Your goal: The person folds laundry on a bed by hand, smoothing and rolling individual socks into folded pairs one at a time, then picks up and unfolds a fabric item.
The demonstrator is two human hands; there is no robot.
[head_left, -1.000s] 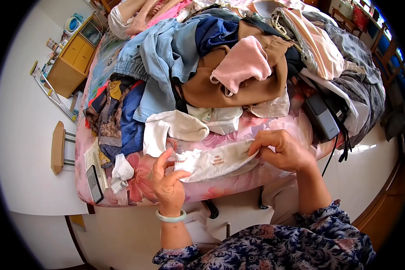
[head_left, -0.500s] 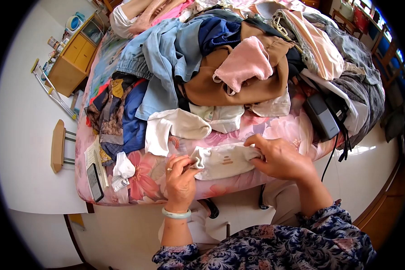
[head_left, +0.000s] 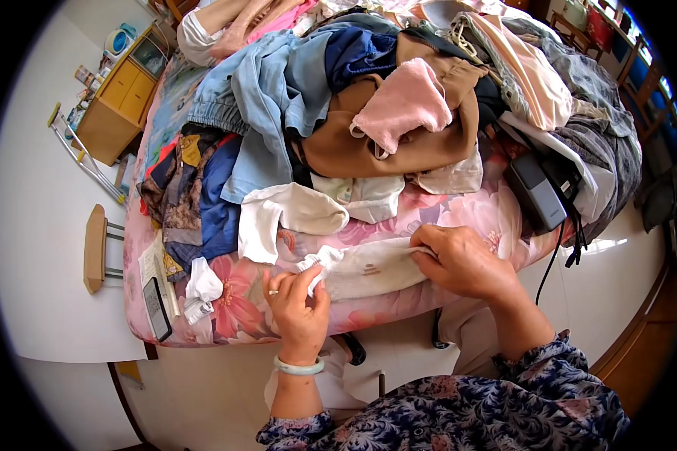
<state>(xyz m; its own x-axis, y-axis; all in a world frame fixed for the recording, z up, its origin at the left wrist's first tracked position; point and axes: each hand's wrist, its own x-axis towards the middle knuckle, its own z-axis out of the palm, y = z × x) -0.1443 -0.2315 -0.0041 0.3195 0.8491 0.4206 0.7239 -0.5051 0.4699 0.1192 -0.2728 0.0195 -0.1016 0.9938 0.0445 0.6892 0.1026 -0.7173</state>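
Note:
A white sock (head_left: 372,269) with a small brown mark is stretched between my two hands, over the near edge of the bed. My left hand (head_left: 299,308), with a ring and a pale bracelet at the wrist, pinches its left end, the bunched cuff. Fingers and thumb of my right hand (head_left: 462,259) are closed on its other end. Just behind lies another white sock (head_left: 293,212) on the pink floral sheet (head_left: 229,301). A folded whitish cloth (head_left: 372,199) is beyond it.
A heap of clothes covers the bed, with a brown garment (head_left: 436,146), a pink cloth (head_left: 402,105) and a blue denim garment (head_left: 267,98). A dark power bank (head_left: 535,193) is at right, a phone (head_left: 157,308) at left. Another person's bare legs (head_left: 241,26) show at the far edge.
The sock was shorter and bunched half a second ago and is now drawn out longer. My left hand has shifted a little left since then, with its grip on the cuff changed.

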